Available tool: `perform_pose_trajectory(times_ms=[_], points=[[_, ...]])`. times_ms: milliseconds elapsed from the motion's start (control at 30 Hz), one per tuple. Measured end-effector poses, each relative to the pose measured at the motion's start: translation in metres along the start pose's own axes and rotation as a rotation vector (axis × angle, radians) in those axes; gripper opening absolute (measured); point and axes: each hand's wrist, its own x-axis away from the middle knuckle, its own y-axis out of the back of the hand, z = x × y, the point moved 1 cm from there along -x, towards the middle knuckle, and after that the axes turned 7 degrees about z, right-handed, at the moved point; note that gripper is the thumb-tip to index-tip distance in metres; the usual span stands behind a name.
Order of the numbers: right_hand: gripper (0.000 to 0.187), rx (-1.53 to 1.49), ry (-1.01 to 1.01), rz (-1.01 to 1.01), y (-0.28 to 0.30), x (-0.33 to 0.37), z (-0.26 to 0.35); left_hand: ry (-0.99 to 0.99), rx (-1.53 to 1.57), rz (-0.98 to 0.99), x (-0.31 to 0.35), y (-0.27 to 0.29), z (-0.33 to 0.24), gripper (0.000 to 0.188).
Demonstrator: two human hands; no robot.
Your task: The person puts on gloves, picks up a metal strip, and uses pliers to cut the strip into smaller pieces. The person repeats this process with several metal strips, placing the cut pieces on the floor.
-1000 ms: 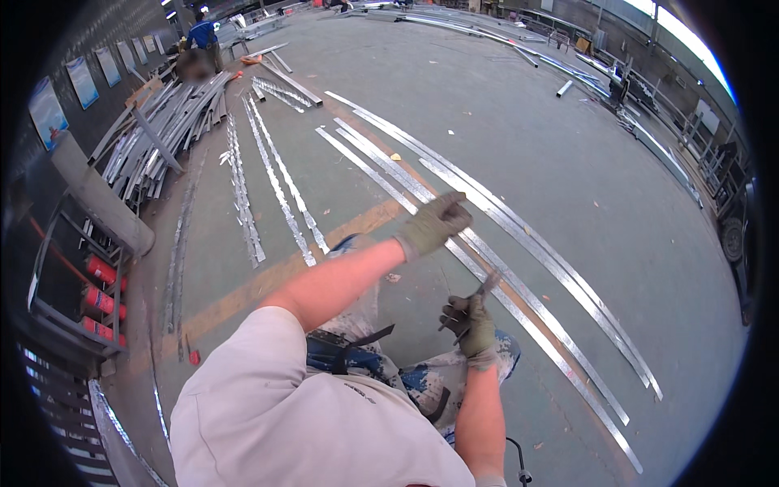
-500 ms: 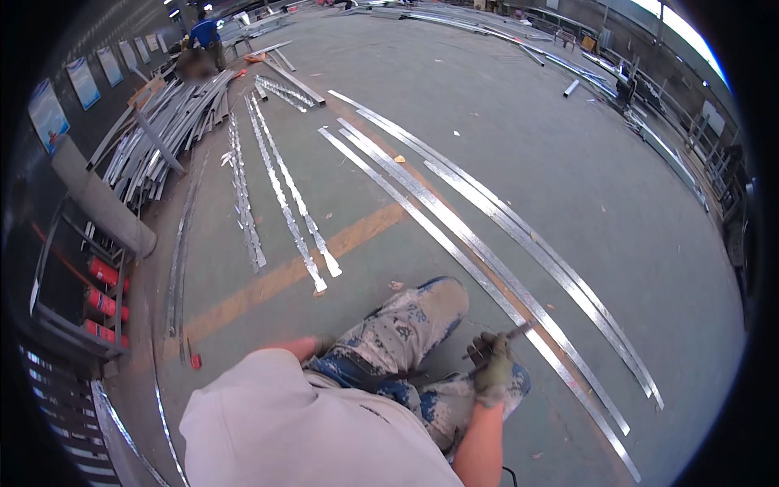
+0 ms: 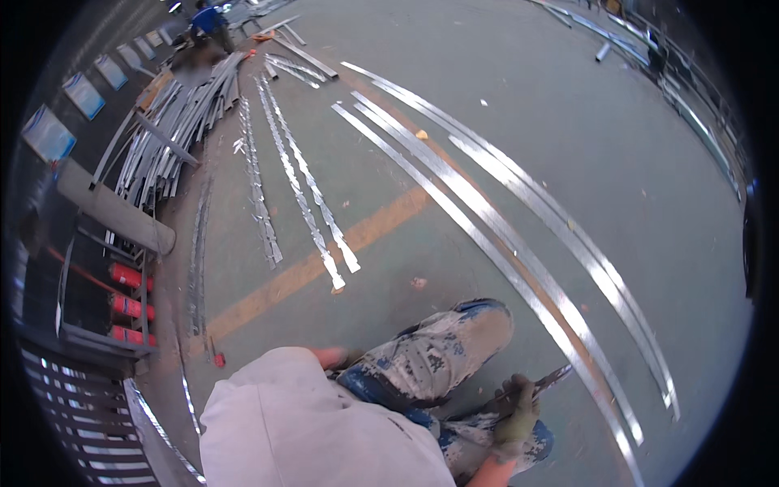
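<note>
My right hand (image 3: 518, 420), in a grey-green glove, is closed around a slim metal hand tool (image 3: 556, 377) above my right thigh. The tool's tapering end points right, over the nearest long flat metal strip (image 3: 519, 293); its exact kind is not clear. My left hand (image 3: 350, 358), gloved too, rests beside my left thigh, its fingers hidden by the leg. Camouflage trousers (image 3: 442, 353) cover my bent legs. Beside that strip lie another long strip (image 3: 466, 192) and, further right, a pair of strips (image 3: 560, 223), all running away from me on the floor.
Crinkled shiny strips (image 3: 300, 191) lie ahead to the left. Beyond them is a heap of metal profiles (image 3: 166, 134). At the left stand a grey post (image 3: 118, 207), red cylinders (image 3: 130, 306) in a rack, and a slatted frame (image 3: 81, 422). A person in blue (image 3: 209, 23) is far off.
The view has shifted, so the strips and my body sit differently in it. My right hand still grips the tool, whose shiny end now shows more plainly. My left hand remains by the thigh.
</note>
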Motion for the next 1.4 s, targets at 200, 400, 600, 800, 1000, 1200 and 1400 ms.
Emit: perform_pose_trajectory(times_ms=[200,400,600,800,1000,1200,1400], points=[[0.037,-0.056,0.062,-0.133,0.006,0.028,0.011,-0.007,-0.152,0.138,0.000,0.007,0.002,0.054],[0.033,-0.219,0.143,-0.307,0.034,0.039,0.016,-0.258,-0.498,0.165,-0.053,0.085,-0.105,0.059],[0.030,-0.092,0.102,-0.395,0.047,0.006,0.072,-0.497,-0.400,-0.134,-0.146,0.103,-0.319,0.066],[0.029,-0.080,-0.037,-0.403,0.055,-0.017,0.071,-0.511,-0.970,-0.109,-0.236,0.061,-0.437,0.062],[0.032,-0.048,-0.161,-0.483,0.055,-0.013,0.076,-0.568,-1.267,-0.265,-0.315,0.043,-0.472,0.067],[0.033,-0.047,-0.190,-0.507,0.064,-0.017,0.074,-0.529,-1.395,-0.231,-0.352,0.035,-0.468,0.066],[0.033,-0.069,-0.219,-0.488,0.063,-0.022,0.076,-0.632,-1.400,-0.182,-0.352,0.042,-0.470,0.066]])
